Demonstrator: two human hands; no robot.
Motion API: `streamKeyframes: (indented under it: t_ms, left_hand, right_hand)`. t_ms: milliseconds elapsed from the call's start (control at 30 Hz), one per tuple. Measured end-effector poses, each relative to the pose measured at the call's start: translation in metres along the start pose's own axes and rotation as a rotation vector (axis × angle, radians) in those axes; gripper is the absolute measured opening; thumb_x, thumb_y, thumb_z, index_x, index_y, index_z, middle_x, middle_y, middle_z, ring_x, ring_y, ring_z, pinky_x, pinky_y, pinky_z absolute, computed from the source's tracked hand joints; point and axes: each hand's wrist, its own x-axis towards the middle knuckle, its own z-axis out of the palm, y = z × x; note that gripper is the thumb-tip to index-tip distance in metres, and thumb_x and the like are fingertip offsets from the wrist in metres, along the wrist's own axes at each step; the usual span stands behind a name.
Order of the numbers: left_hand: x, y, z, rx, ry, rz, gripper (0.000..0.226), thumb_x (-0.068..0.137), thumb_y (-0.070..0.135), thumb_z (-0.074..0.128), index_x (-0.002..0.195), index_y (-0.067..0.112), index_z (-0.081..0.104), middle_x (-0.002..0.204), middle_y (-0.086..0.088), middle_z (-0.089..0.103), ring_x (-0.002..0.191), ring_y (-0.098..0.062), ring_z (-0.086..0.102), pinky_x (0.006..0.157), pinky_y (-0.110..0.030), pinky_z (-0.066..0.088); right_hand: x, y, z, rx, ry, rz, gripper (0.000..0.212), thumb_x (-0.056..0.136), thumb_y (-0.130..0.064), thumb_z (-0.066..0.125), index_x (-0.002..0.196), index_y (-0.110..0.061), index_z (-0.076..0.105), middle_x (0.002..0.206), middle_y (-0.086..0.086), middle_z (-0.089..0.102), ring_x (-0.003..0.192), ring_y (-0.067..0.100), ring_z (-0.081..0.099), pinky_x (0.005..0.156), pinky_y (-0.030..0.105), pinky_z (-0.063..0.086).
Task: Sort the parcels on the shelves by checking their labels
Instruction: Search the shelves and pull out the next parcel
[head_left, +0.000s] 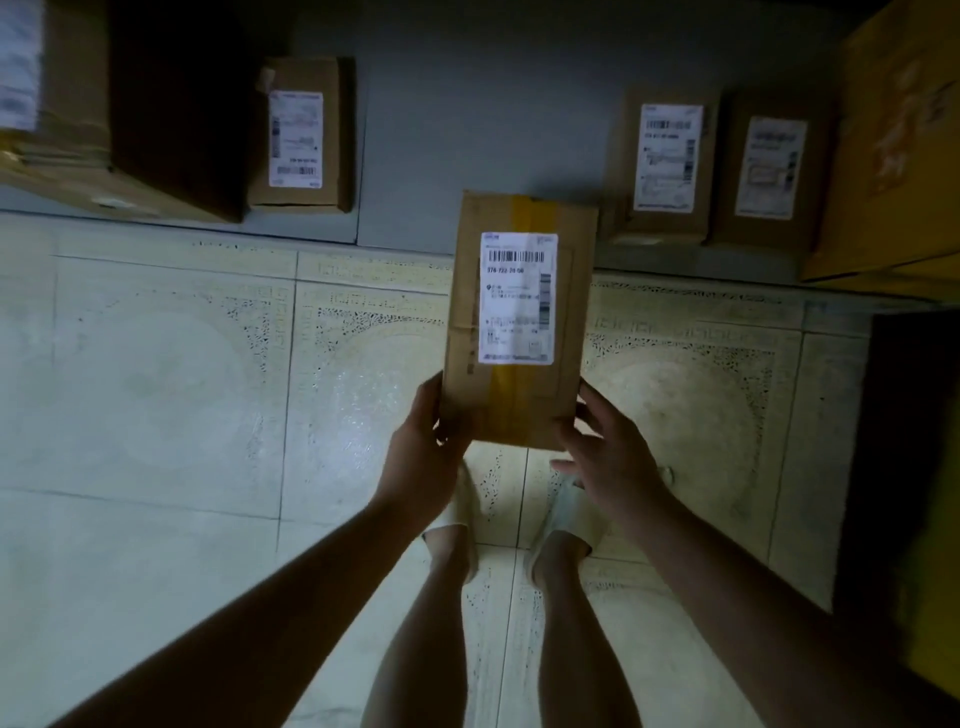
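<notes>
I hold a brown cardboard parcel (519, 317) with yellow tape in front of me, above the tiled floor. Its white label (518, 298) with a barcode faces up toward me. My left hand (423, 460) grips the parcel's near left corner, thumb on top. My right hand (605, 452) holds the near right corner with its fingers curled round the edge. On the low grey shelf (467, 145) beyond lie other labelled parcels: one at the left (298, 137) and two side by side at the right (667, 161) (769, 169).
A large brown box (104, 104) fills the shelf's far left. A yellow box (893, 150) stands at the far right. A dark object (904, 457) rises at the right edge. My feet in pale slippers (563, 514) stand on the patterned tiles.
</notes>
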Motion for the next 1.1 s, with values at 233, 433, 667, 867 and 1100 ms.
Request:
streamKeyframes:
  t_ms: [233,433,667,867,1100]
  left_hand:
    - [-0.146,0.035,-0.050,-0.054,-0.064,0.045,0.051,0.097,0.016,0.064,0.142,0.036,0.047,0.115,0.031,0.068,0.103,0.005,0.068,0.076,-0.010,0.055]
    - [-0.244,0.104,-0.098,-0.078,-0.045,0.131,0.058,0.096,0.020,0.067,0.147,0.040,0.046,0.112,0.031,0.071,0.093,0.005,0.071,0.073,-0.007,0.051]
    - [-0.370,0.192,-0.158,-0.029,0.041,0.382,0.072,0.082,0.062,0.063,0.149,0.048,0.041,0.133,0.032,0.061,0.119,0.014,0.057,0.091,-0.001,0.043]
    - [-0.468,0.259,-0.197,-0.063,0.131,0.636,0.065,0.083,0.033,0.075,0.143,0.038,0.051,0.126,0.039,0.062,0.121,0.016,0.055,0.092,-0.001,0.043]
    - [-0.499,0.292,-0.219,-0.084,0.157,0.791,0.064,0.084,0.032,0.073,0.142,0.044,0.049,0.126,0.036,0.064,0.121,0.012,0.058,0.094,-0.003,0.044]
  right_hand:
    - [-0.142,-0.032,-0.016,-0.048,-0.056,0.024,0.060,0.093,-0.038,0.061,0.150,-0.040,0.040,0.143,-0.013,0.058,0.121,0.003,0.063,0.097,0.026,0.055]
    - [-0.253,-0.111,-0.037,-0.120,-0.014,-0.060,0.067,0.089,-0.043,0.063,0.151,-0.037,0.040,0.144,-0.018,0.057,0.124,0.004,0.061,0.104,0.041,0.054]
    - [-0.393,-0.207,-0.058,-0.123,0.075,-0.298,0.060,0.097,-0.022,0.064,0.150,-0.040,0.042,0.140,-0.021,0.059,0.127,0.006,0.059,0.103,0.039,0.054]
    - [-0.508,-0.267,-0.074,-0.065,0.184,-0.519,0.062,0.094,-0.022,0.064,0.146,-0.048,0.042,0.139,-0.035,0.053,0.133,-0.008,0.048,0.099,0.021,0.051]
    - [-0.552,-0.295,-0.073,-0.051,0.271,-0.687,0.066,0.091,-0.028,0.063,0.144,-0.059,0.038,0.142,-0.034,0.051,0.133,-0.009,0.047,0.112,0.037,0.044]
